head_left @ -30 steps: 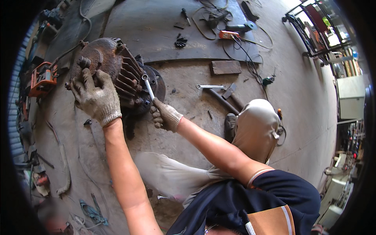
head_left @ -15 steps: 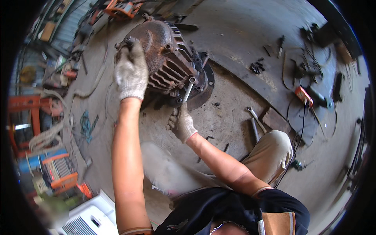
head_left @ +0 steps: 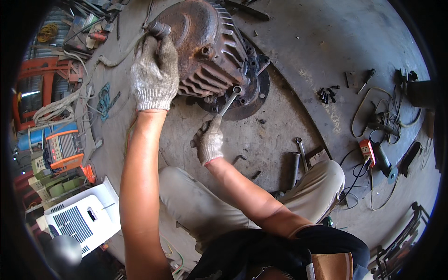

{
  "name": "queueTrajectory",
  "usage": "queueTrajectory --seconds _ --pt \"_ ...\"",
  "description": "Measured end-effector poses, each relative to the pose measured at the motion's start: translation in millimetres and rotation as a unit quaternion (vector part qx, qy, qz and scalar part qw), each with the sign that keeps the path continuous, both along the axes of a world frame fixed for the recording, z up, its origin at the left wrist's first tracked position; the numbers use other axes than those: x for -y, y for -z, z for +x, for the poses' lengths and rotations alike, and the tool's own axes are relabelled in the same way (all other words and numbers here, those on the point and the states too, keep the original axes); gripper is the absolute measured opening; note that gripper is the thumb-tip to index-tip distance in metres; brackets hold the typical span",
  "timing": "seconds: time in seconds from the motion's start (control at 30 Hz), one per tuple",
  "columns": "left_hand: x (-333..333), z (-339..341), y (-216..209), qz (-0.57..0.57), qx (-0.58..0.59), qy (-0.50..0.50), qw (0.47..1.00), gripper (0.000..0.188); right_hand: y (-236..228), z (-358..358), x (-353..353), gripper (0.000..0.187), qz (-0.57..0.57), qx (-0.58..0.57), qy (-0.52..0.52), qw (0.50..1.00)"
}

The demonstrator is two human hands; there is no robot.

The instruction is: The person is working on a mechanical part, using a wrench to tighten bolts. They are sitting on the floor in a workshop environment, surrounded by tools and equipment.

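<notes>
A rusty finned motor housing (head_left: 193, 44) lies tilted on a dark round flange (head_left: 259, 100). My left hand (head_left: 154, 77), in a knitted glove, is closed around the housing's left edge, just below a protruding metal stub (head_left: 160, 30). Its fingertips are partly hidden. My right hand (head_left: 209, 140), gloved too, grips a ring-ended wrench (head_left: 229, 102) by its lower end. The wrench's ring lies at the flange beside the lowest fins; whether it sits on a bolt head I cannot tell.
Another wrench (head_left: 302, 154) and a metal tube (head_left: 295, 170) lie by my right knee. Several dark bolts (head_left: 328, 94) rest on the steel plate at right, near an angle grinder (head_left: 385, 161) and a red power strip (head_left: 367, 152). An orange machine (head_left: 64, 148) stands left.
The view has shifted, bringing the motor higher in the picture. My right hand and the wrench handle slant further left from the ring. My left hand stays on the housing.
</notes>
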State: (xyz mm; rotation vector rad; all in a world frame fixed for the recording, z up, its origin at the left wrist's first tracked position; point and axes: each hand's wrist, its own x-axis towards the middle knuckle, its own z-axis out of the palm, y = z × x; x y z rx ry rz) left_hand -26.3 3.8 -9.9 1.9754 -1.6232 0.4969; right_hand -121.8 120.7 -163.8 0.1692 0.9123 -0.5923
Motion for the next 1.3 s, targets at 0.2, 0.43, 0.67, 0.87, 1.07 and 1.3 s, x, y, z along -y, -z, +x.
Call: queueTrajectory --seconds 0.2,0.43,0.67,0.87,1.07,1.3 --pt "-1 1 3 -0.008 0.007 -0.009 1.0 0.045 13 -53 6 0.057 0.012 0.109 -0.104 0.988" --pt "-3 -3 1 0.008 0.025 -0.033 0.999 0.052 19 -91 23 0.059 -0.006 0.052 -0.22 0.974" --pt "-3 0 2 -0.007 0.039 -0.014 0.999 0.048 11 -94 27 0.057 0.008 0.009 -0.227 0.974" --pt "-6 11 6 -0.009 0.049 -0.013 0.999 0.048 -3 -119 50 0.056 -0.009 0.07 -0.281 0.957" --pt "-6 9 9 -0.02 0.047 -0.01 0.999 0.047 26 -190 116 0.054 -0.025 0.033 -0.428 0.903" --pt "-3 10 8 -0.03 0.043 -0.006 0.999 0.045 14 -202 117 0.055 -0.267 -0.019 -0.518 0.812"
